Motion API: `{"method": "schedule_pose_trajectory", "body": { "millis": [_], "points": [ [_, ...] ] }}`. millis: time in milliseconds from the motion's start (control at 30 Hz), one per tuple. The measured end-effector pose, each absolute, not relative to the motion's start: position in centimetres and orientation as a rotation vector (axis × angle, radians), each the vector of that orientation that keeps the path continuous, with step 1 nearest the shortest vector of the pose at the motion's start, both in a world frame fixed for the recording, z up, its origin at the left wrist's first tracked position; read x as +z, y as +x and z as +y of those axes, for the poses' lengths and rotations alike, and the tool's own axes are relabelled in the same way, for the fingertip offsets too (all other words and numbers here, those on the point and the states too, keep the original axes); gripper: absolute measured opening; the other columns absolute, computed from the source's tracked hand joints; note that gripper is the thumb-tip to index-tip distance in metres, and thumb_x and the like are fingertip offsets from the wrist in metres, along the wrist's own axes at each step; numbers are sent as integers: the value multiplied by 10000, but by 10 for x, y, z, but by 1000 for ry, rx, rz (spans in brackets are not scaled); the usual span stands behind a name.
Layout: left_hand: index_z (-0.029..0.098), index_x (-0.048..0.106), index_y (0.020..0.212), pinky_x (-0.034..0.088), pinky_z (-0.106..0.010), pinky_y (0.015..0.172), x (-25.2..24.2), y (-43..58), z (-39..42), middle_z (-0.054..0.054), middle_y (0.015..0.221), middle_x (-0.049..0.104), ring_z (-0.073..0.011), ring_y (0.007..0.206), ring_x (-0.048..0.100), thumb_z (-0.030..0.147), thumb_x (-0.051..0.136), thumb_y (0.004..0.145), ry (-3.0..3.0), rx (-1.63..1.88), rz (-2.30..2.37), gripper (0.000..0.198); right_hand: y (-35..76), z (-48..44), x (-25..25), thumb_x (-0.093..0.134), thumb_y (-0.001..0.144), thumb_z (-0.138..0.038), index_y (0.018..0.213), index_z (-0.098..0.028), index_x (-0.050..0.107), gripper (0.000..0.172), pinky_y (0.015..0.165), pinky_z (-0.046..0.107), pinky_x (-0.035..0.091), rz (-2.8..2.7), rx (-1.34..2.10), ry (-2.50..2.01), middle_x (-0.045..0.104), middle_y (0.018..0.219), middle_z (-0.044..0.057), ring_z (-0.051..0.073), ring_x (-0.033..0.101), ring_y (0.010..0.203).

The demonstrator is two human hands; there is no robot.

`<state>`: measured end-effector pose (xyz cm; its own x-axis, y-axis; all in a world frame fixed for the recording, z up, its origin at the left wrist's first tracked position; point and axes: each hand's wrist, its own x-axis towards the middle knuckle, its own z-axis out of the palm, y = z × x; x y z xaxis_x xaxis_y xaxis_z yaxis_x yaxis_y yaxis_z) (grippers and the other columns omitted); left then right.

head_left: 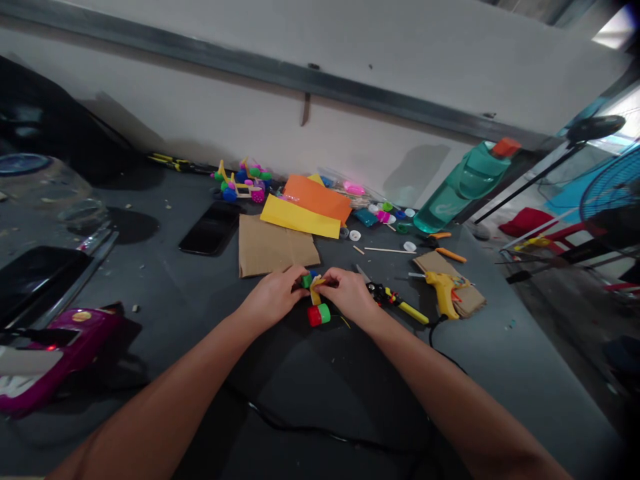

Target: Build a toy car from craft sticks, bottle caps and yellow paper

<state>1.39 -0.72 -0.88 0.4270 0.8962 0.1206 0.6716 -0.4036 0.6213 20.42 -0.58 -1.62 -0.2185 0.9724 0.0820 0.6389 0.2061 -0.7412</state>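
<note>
My left hand (273,293) is closed in a pinch on a small green bottle cap (306,281), with a bit of blue showing beside it. Facing it, my right hand (346,292) pinches a bent yellow strip (315,292) that stands against the caps; its exact contact is partly hidden by the fingers. Just below both hands, a red and green pair of bottle caps (319,315) lies on its side. Beyond my left hand is a flat piece of cardboard (275,248). Wire cutters with yellow handles (400,303) lie right of my right hand.
A yellow glue gun (444,290) rests on cardboard at the right, its cord trailing forward. A teal bottle (460,190), coloured sheets (303,217), small cap models (245,180) and a black phone (210,228) stand or lie farther back. A purple power strip (85,340) is at left.
</note>
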Motion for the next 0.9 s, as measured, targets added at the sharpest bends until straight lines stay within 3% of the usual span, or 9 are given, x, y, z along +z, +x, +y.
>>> {"method": "schedule_pose_trajectory", "body": {
  "millis": [300,567,900],
  "points": [
    [227,547,1033,456,-304,726,-9,13,-7,-35,959,654,-199,866,624,222,561,816,2200,615,1306,217,202,-5,-11,692,712,-309,724,-182,672,129,535,215,393,-1891,910,-1588,688,705,3,133,602,641],
    [226,542,1033,455,-310,753,-10,13,-7,-35,973,639,-196,876,613,220,577,813,2231,624,1303,223,202,-7,3,632,733,-245,660,-149,671,127,401,195,271,-1703,1461,-1651,553,508,-48,40,376,378],
    [220,525,1052,453,-315,762,-10,13,-8,-40,987,635,-201,888,606,198,564,815,2262,593,1282,242,200,-5,-2,656,719,-298,662,-150,691,163,372,193,279,-1762,1408,-1678,589,538,-28,40,390,363]
  ]
}}
